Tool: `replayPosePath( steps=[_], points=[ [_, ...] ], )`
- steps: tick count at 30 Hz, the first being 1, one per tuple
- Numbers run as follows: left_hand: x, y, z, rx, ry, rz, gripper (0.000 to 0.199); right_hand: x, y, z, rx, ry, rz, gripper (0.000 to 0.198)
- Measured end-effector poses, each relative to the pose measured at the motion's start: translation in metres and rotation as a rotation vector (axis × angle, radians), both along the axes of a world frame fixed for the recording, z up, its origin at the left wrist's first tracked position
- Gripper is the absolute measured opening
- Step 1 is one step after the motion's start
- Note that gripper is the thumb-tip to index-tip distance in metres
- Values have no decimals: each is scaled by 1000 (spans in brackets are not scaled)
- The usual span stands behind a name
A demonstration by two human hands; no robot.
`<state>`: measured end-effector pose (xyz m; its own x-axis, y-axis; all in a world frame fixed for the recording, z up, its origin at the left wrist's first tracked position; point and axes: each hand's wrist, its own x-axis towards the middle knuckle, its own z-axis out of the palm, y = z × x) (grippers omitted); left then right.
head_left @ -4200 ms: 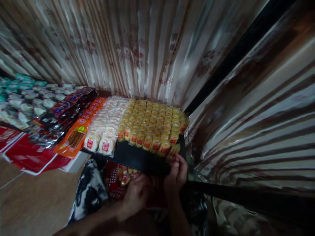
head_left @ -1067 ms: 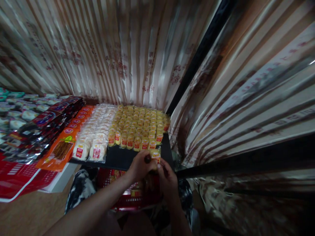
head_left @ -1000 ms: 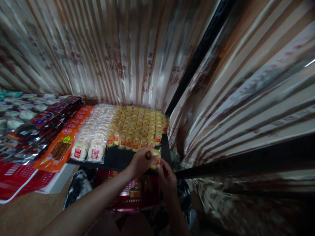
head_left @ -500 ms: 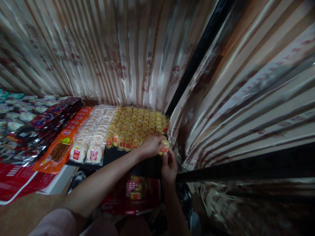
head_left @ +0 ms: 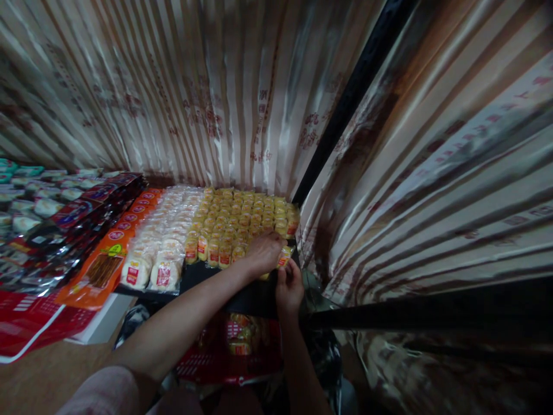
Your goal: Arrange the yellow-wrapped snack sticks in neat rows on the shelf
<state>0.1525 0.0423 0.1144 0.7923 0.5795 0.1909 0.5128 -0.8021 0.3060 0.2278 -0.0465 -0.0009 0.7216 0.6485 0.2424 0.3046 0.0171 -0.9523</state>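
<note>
Rows of small yellow snack packs with red labels fill the right part of a black shelf. My left hand lies over the front right end of those rows, pressing a yellow pack into place. My right hand reaches up from below and pinches the lower edge of that same pack. White snack packs with red labels stand in rows to the left of the yellow ones.
A red basket holding more yellow packs sits below the shelf near my lap. Orange packets and dark packets lie further left. Striped satin curtains hang behind and to the right, split by a black post.
Both hands rose from the basket with a yellow pack and carried it up to the front right end of the yellow rows. My left hand now covers that spot.
</note>
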Motion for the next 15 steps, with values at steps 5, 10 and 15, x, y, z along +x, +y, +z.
replayPosePath(
  steps=[5, 10, 15],
  points=[
    [0, 1, -5, 41, 29, 51, 13, 0, 2, 7, -62, -196, -29, 46],
    [1, 1, -9, 37, 38, 72, 13, 0, 5, 8, -64, -246, -19, 44],
    [-2, -5, -3, 88, -109, 100, 15, 0, 8, 1, -81, -273, -13, 46]
  ],
)
